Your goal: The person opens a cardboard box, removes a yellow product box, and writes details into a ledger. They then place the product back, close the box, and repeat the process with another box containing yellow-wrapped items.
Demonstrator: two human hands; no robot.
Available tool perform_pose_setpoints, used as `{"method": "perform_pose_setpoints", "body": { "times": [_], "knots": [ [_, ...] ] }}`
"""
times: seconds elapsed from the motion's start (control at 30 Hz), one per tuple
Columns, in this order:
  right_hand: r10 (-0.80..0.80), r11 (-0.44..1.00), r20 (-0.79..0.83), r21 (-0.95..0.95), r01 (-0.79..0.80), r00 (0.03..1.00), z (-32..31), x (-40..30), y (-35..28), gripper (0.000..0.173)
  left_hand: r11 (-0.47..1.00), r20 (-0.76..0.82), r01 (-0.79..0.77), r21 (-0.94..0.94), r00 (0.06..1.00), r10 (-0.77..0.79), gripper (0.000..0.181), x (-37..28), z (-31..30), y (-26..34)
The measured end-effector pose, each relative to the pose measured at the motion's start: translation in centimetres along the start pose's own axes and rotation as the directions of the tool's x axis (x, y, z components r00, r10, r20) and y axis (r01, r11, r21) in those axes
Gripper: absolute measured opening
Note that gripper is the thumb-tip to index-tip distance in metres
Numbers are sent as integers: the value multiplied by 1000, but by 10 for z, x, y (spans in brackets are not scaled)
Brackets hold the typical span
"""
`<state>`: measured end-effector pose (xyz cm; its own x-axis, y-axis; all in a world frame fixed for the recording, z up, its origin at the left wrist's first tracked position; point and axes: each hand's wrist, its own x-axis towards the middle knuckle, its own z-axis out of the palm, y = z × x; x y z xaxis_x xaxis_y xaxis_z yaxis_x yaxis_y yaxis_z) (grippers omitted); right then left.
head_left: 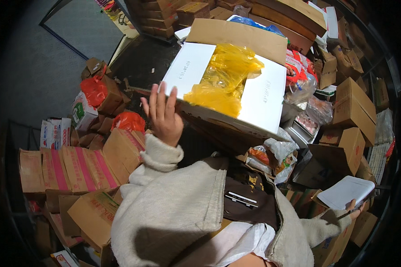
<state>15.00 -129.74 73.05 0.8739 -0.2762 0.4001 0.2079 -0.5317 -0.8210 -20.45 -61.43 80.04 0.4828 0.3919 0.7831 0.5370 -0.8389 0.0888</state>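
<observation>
In front of me a carton [195, 68] with white inner flaps stands with its top open. Crumpled yellow plastic film [227, 80] shows between the flaps and hangs over the near side. Fingers spread, my left hand [163, 116] is at the carton's near left corner; whether it touches cannot be told. Far to the right, my right hand [356, 212] grips the near edge of a white lid or tray [347, 192], low beside my body; part of that hand is hidden.
Cardboard boxes with pink stripes [83, 168] are piled at the left, below red plastic bags [128, 121]. Several boxes, among them a tan carton [354, 110], crowd the right. A box of plastic packages [272, 158] sits near my body. A dark surface [140, 60] lies behind the left side.
</observation>
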Motion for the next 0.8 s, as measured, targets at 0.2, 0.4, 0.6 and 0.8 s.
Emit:
{"method": "perform_pose_setpoints", "body": {
  "times": [0.2,0.4,0.6,0.8],
  "knots": [
    [-17,989,-18,-145,14,1000,-12,-12,-15,65,999,214,-21,-29,977,26,52,-23,90,10],
    [-3,967,-25,-254,-4,1000,-19,-28,-47,66,999,622,3,-52,782,30,33,14,105,8],
    [-57,976,-4,-212,55,998,-2,-38,-44,69,984,602,-62,-164,784,150,34,13,103,-7],
    [10,996,2,83,-10,1000,23,-58,-83,58,963,641,-139,-232,723,259,30,-3,61,-11]
  ]
}}
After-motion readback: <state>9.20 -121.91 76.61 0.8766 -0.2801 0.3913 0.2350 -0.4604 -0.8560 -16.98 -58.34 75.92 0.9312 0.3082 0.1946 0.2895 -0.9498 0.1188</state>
